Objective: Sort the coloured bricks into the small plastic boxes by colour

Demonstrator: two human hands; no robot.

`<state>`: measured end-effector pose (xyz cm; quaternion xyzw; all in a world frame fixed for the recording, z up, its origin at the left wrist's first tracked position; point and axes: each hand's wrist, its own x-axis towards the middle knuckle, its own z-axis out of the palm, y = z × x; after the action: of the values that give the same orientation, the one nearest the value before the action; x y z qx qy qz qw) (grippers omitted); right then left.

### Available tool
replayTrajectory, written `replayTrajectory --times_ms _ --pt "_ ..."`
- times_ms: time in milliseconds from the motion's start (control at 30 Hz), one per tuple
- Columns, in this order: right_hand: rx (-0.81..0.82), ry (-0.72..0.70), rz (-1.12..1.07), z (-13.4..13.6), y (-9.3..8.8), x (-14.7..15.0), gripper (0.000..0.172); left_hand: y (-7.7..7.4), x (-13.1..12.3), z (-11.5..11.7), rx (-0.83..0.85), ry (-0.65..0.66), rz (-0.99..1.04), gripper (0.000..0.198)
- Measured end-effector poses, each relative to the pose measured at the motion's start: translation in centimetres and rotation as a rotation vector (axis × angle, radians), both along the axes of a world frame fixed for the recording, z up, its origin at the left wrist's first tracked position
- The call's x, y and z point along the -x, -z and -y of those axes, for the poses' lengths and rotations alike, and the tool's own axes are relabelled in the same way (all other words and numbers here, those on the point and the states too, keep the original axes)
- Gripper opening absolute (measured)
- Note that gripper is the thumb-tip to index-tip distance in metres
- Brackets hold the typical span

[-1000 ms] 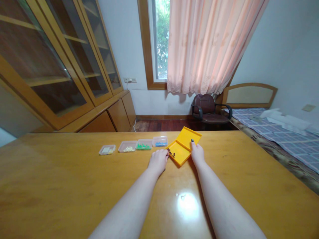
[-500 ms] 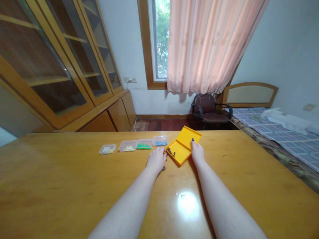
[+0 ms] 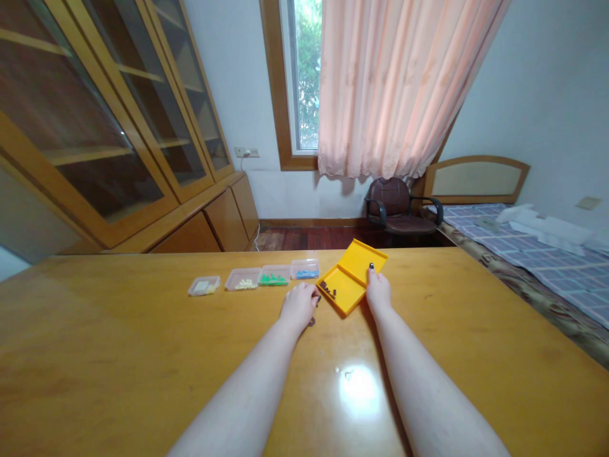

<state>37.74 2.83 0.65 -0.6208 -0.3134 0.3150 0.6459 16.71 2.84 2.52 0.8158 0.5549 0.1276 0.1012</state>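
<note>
My right hand [image 3: 379,293] grips the right side of an opened yellow plastic box [image 3: 346,293], thumb over its edge near the hinge. The lid [image 3: 364,257] is folded back away from me. Several small dark brown pieces [image 3: 325,289] lie in the box's left corner. My left hand [image 3: 301,304] is just left of the box, fingers curled down near the table, with a dark piece [image 3: 318,299] at the fingertips. More brown pieces [image 3: 312,322] lie on the table beside that hand, partly hidden by it.
Left of the box stand clear trays with blue pieces [image 3: 307,274], green pieces [image 3: 273,279] and cream pieces [image 3: 245,284], plus a small clear box [image 3: 204,286] farther left. All rest on the wooden table [image 3: 143,355]. Beyond its far edge is an office chair [image 3: 394,203].
My left fingers have shifted slightly at the box's left corner, and a dark piece now shows more clearly at the fingertips. The yellow box has barely moved in my right hand.
</note>
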Motion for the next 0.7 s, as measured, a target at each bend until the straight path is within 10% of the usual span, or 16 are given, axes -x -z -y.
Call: replayTrajectory --times_ms 700 --pt "-0.013 -0.022 0.016 -0.05 0.04 0.03 0.051 -0.15 -0.42 -0.06 -0.122 0.037 0.271 0.018"
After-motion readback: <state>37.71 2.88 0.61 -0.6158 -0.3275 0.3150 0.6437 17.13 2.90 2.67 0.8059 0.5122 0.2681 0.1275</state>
